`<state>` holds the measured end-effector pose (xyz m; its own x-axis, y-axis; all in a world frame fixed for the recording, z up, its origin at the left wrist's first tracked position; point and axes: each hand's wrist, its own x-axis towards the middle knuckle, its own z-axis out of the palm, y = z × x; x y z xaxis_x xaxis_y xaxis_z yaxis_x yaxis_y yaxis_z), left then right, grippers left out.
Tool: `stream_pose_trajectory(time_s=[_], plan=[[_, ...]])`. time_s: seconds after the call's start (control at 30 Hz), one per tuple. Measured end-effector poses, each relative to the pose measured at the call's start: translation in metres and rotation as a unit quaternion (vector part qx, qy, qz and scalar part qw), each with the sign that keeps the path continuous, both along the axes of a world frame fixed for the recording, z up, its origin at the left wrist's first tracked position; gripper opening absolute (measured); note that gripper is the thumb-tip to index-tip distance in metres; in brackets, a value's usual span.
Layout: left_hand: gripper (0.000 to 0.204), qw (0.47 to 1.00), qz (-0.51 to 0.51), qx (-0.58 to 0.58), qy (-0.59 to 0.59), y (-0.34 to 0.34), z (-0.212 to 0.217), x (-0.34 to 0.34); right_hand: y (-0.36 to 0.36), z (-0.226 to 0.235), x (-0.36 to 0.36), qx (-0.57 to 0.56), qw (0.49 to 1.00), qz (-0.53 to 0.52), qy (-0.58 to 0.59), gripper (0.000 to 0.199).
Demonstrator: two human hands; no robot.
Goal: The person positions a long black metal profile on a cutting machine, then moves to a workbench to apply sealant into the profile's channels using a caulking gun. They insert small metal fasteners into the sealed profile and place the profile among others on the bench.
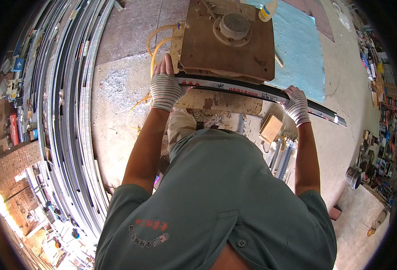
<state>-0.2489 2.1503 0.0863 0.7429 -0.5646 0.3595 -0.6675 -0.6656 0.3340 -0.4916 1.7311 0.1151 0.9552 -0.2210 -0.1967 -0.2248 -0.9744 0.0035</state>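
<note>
A long dark metal profile (248, 89) with a printed white protective strip lies crosswise along the near edge of a brown wooden-topped machine (227, 54). My right hand (296, 107), in a striped glove with bare fingertips, is closed around the profile right of the machine. Beyond that hand, the profile's free end sticks out to the right. At its left end, my left hand (166, 92), gloved alike, lies against the profile and the machine's side. The left fingers are stretched forward, and its thumb is beside the profile's near edge.
A round metal cap (234, 26) and a white bottle with a yellow label (267, 11) stand on the machine. Yellow hoses (156, 42) run from its left side. Long metal profiles (68, 99) fill the left floor. A blue sheet (299, 49) lies right; short profile pieces (281, 155) stand nearby.
</note>
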Motion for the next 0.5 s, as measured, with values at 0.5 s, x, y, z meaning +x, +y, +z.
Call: stream_pose_trajectory(time_s=[0.5], plan=[[0.137,1.0,-0.003,-0.001,-0.014,-0.0013,-0.0008,0.0,0.0014,0.002,0.002,-0.004,1.0,-0.003,0.007,0.044]])
